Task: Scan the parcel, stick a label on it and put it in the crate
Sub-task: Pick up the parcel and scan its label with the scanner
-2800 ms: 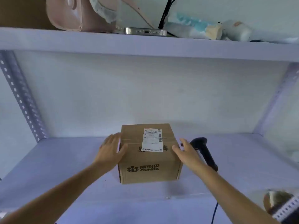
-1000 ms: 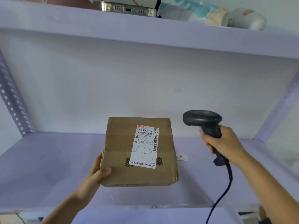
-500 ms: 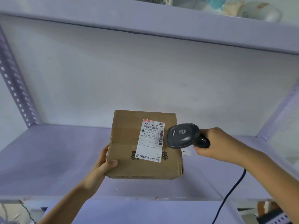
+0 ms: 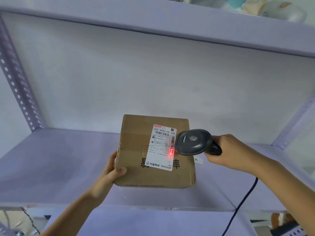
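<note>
Brown cardboard fills the middle of my view: the parcel [image 4: 154,150] is tilted up off the lavender shelf [image 4: 56,160], its labelled face turned toward me. My left hand [image 4: 109,178] supports it at the lower left corner, thumb pressed on the front face and the other fingers [image 4: 111,161] wrapped round the left side, so that hand is clamped on the box. A white shipping label [image 4: 162,147] is stuck on the upper right part of the face, with barcodes along its top and its right edge.

My right hand [image 4: 231,154] is closed around the handle of the black scanner [image 4: 194,142], whose head sits just beside the label's right edge, overlapping the parcel's right side from my angle. I cannot tell whether the head touches the cardboard. A red glow [image 4: 171,153] lies on the lower end of the side barcode, close under the scanner's nose. The scanner's dark cable [image 4: 242,201] drops from below my wrist and runs off the bottom of the view.

A small white paper slip [image 4: 198,160] lies on the shelf behind the parcel's right corner. Perforated metal uprights [image 4: 16,86] frame the shelf bay, and the upper shelf [image 4: 170,23] carries some blurred items at the top right. No crate shows in my view.
</note>
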